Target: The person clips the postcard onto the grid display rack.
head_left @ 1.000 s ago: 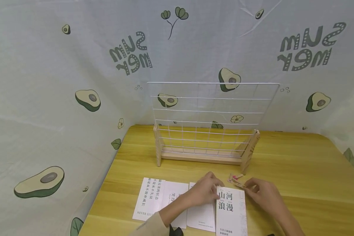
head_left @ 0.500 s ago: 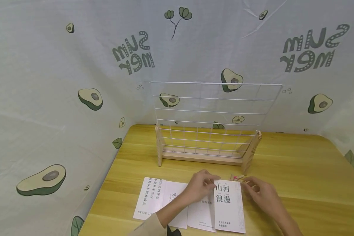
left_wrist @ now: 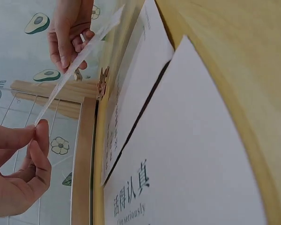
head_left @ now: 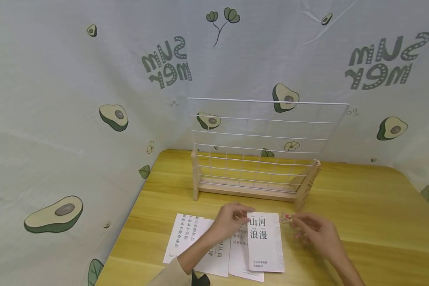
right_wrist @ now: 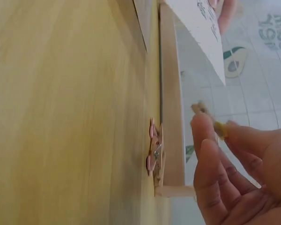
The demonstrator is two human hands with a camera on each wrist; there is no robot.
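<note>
My left hand [head_left: 228, 221] pinches the top left corner of a white card [head_left: 266, 250] printed with large dark characters. The left wrist view shows this card [left_wrist: 68, 75] edge-on and raised above the table. Between thumb and forefinger, my right hand [right_wrist: 239, 173] pinches a small wooden clothespin [right_wrist: 220, 130] with a yellow part; the fingers cover some of it. A gap separates this clothespin from the card. More small clothespins [right_wrist: 155, 152], with pink parts, lie on the table by the rack's foot. Several printed cards [head_left: 180, 238] lie side by side left of the raised one.
A white wire grid rack [head_left: 261, 117] stands upright at the back on a wooden base [head_left: 248, 191]. Yellow wood-grain tabletop [head_left: 357, 206] extends to the right of it. Behind hangs a pale curtain [head_left: 128, 51] with avocado prints.
My left hand has moved left and raised the card, which now overlaps the card beside it. The right hand has drawn a clothespin from the pile. The head view has shifted slightly.
</note>
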